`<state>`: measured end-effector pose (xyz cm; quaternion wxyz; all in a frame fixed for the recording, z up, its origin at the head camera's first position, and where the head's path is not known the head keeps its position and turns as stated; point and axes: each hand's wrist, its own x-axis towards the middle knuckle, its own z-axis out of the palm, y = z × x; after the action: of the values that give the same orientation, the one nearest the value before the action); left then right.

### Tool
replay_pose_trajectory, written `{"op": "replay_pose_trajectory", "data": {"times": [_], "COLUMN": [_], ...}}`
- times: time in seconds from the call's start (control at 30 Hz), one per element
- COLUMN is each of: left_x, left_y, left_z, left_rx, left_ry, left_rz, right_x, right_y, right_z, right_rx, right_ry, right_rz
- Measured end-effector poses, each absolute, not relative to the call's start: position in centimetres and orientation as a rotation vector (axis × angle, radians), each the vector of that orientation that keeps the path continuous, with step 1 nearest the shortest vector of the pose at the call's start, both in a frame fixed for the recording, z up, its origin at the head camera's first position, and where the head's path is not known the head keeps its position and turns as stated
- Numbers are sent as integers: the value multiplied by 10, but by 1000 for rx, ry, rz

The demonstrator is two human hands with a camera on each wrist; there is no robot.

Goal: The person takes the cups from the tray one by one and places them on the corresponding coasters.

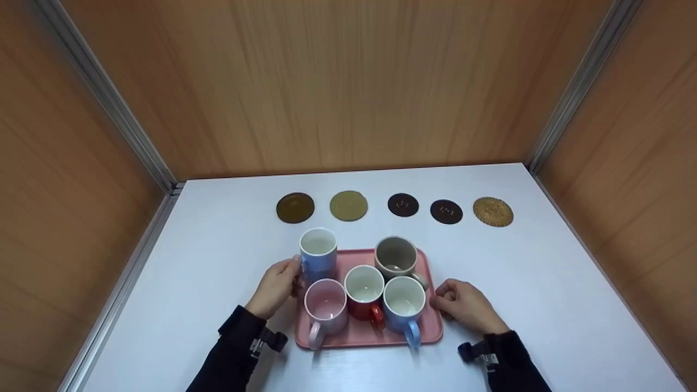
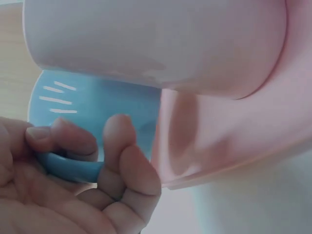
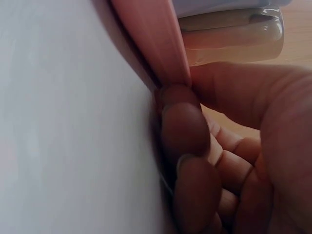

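Note:
A pink tray (image 1: 362, 340) bears several mugs. My left hand (image 1: 275, 286) grips the handle of a tall blue mug (image 1: 319, 264) with a white inside, at the tray's back left corner. In the left wrist view, the fingers curl round the blue handle (image 2: 73, 168). Closest to that mug stands a pale pink mug (image 1: 329, 310). My right hand (image 1: 465, 305) pinches the tray's right edge; in the right wrist view its thumb lies on top of the rim (image 3: 158, 44) and fingers are below. A red mug (image 1: 364, 291), a light blue mug (image 1: 404, 299) and a grey-beige mug (image 1: 396, 258) fill the right part.
Round coasters lie in a row behind the tray: a brown one (image 1: 295, 207), an olive one (image 1: 348, 206), two dark ones (image 1: 403, 204) and a cork-like one (image 1: 493, 211). Wooden panels (image 1: 348, 87) enclose the white table (image 1: 218, 234) at the back and sides.

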<state>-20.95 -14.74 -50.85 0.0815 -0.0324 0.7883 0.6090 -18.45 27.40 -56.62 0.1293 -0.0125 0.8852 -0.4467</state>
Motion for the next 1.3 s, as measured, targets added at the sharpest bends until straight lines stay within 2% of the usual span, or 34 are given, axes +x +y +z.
{"op": "replay_pose_trajectory", "data": {"times": [0.53, 0.9, 1.3], "left_x": [-241, -286, -338], "left_y": [-150, -148, -126], "left_z": [-503, -507, -512], "left_rx": [-186, -353, -431], "left_ry": [2383, 2417, 2581], "left_rz": [2094, 2193, 2008], "right_x": [-184, -188, -187], "right_y": [274, 275, 274], "right_z": [-567, -568, -571], "right_rx": [-34, -5, -12], "right_ry": [2565, 2563, 2589], "right_rz": [-1304, -1288, -1268]}}
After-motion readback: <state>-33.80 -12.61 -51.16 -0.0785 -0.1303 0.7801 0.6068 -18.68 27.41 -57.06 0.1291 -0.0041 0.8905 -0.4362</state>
